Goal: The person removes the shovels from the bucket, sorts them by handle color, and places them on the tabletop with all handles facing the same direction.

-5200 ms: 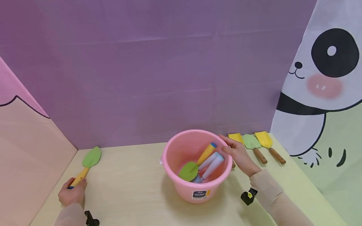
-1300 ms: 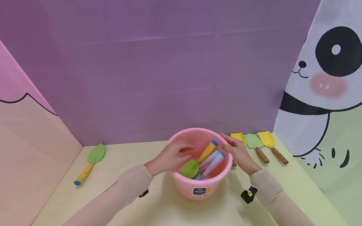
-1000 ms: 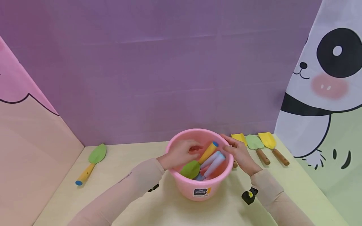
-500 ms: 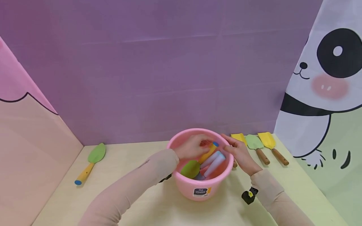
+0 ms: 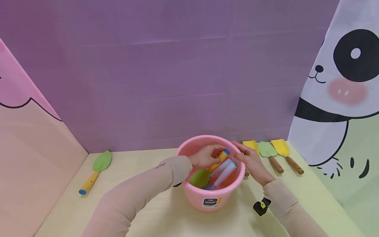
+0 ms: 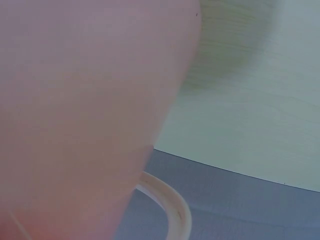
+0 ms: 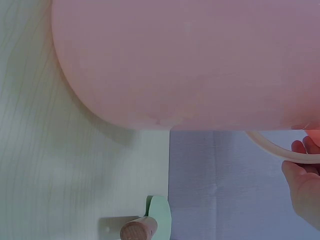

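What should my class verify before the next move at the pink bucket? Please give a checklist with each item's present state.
1. Pink bucket upright, opening upward: ok.
2. Right hand holding the bucket at its rim: ok.
3. Left hand inside the bucket, at the yellow handle of the green shovel: ok.
4. Left hand's grip firmly closed: cannot tell; the far side of the handle is hidden.
5. Yellow handle free of the pale handles: cannot tell; they lie right beside it, contact unclear.
6. Yellow-bladed shovel nearest the bucket in full view: not ok; the right hand hides part of it.
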